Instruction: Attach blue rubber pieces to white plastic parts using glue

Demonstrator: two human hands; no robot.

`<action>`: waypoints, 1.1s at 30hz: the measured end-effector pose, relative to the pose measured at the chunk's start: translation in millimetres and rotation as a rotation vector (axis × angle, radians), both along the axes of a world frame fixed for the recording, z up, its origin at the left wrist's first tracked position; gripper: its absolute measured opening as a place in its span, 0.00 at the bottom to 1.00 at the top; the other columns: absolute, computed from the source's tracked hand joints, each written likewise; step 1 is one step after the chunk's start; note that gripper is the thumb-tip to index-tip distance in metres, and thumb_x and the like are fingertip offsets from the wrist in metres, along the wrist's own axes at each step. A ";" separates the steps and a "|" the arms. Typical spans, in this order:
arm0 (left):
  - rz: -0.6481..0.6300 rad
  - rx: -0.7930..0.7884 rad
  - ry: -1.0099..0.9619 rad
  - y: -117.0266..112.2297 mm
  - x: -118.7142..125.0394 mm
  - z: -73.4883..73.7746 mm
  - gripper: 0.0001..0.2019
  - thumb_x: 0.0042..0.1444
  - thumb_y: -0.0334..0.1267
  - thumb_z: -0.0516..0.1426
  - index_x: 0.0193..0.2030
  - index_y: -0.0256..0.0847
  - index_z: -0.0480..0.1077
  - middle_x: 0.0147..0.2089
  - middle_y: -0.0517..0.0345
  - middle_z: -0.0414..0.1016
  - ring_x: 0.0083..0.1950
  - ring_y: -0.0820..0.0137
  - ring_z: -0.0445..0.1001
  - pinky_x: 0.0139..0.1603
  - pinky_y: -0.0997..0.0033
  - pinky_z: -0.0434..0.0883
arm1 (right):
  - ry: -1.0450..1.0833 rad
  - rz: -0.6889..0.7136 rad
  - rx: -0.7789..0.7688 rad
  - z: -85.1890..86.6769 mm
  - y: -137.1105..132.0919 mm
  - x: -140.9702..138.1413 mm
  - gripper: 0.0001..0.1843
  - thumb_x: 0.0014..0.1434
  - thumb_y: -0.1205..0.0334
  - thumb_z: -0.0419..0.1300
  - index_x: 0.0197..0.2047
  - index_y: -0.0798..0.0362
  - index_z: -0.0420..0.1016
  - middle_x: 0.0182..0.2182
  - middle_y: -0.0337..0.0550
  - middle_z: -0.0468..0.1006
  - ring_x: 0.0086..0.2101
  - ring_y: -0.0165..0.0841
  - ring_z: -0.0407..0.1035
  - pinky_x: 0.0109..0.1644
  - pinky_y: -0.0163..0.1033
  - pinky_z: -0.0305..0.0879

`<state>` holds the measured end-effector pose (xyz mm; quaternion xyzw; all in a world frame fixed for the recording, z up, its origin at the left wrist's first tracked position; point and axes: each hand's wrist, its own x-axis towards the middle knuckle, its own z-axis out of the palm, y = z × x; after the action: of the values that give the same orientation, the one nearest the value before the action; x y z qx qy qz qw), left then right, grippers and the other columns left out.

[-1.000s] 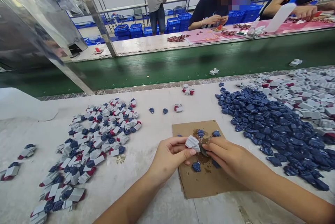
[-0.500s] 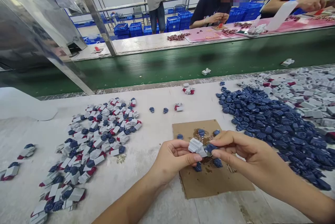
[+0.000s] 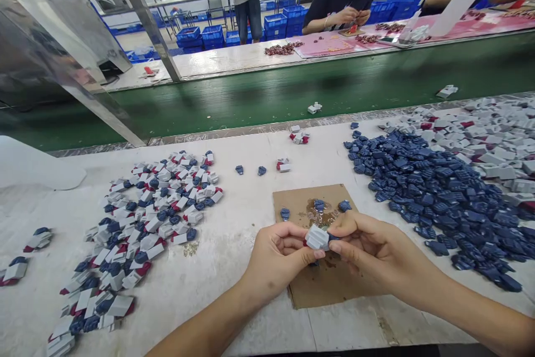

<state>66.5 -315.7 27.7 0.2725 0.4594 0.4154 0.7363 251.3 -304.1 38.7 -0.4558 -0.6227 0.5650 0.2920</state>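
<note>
Head view: the left hand (image 3: pixel 271 261) pinches a white piece (image 3: pixel 316 238), and here's the right hand (image 3: pixel 378 245) gripping a blue part (image 3: pixel 333 237) against it, both above the cardboard (image 3: pixel 320 293). Joining, it seems; the next move calls for firm, aligned pressure.

A: What do we make of the pale grey piece (image 3: pixel 317 238) we hold?
B: Smooth, matt plastic, by its look; our dark blue pieces (image 3: pixel 409 173) seem plastic too, with a slight sheen.
A: And our brown sheet (image 3: pixel 290 199)?
B: Matt cardboard, glossy where a wet-looking patch (image 3: pixel 330 217) spreads.
A: We'd call the green belt (image 3: pixel 234 98) smooth and softly shiny, the slanting post (image 3: pixel 145 18) polished metal.
B: And our tabletop (image 3: pixel 238 206) dull and stained.
</note>
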 end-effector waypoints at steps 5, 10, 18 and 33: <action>-0.051 0.028 0.041 -1.7 1.1 -3.3 0.16 0.31 0.37 0.75 0.26 0.36 0.76 0.26 0.59 0.81 0.28 0.75 0.77 0.32 0.79 0.72 | 0.074 0.005 -0.079 -9.5 -2.7 -1.5 0.22 0.58 0.38 0.60 0.33 0.51 0.67 0.23 0.36 0.68 0.21 0.27 0.66 0.22 0.33 0.69; -0.268 0.280 0.421 4.9 -16.7 9.1 0.21 0.51 0.44 0.65 0.52 0.43 0.74 0.37 0.55 0.80 0.34 0.69 0.77 0.34 0.71 0.73 | -0.039 0.082 0.084 -0.4 9.8 -1.0 0.18 0.59 0.44 0.61 0.36 0.51 0.73 0.23 0.39 0.75 0.23 0.30 0.69 0.25 0.34 0.68; -0.319 0.660 1.889 14.3 -102.0 18.7 0.19 0.62 0.45 0.52 0.56 0.46 0.75 0.49 0.43 0.75 0.48 0.52 0.74 0.25 0.68 0.71 | -0.878 -0.222 0.848 -27.3 73.7 90.6 0.16 0.67 0.52 0.50 0.40 0.49 0.76 0.36 0.49 0.78 0.38 0.43 0.72 0.30 0.42 0.64; -0.120 0.605 1.540 312.0 44.5 2.9 0.16 0.63 0.42 0.57 0.56 0.40 0.69 0.58 0.48 0.71 0.54 0.60 0.73 0.53 0.50 0.73 | -1.062 -0.004 1.108 -51.3 83.0 99.3 0.20 0.40 0.86 0.53 0.29 0.51 0.70 0.27 0.45 0.74 0.28 0.38 0.70 0.23 0.36 0.61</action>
<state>111.0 -3.7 30.5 0.6910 0.6881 0.1783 0.1316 350.6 -221.1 -12.6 -0.4544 -0.8707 -0.1248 0.1407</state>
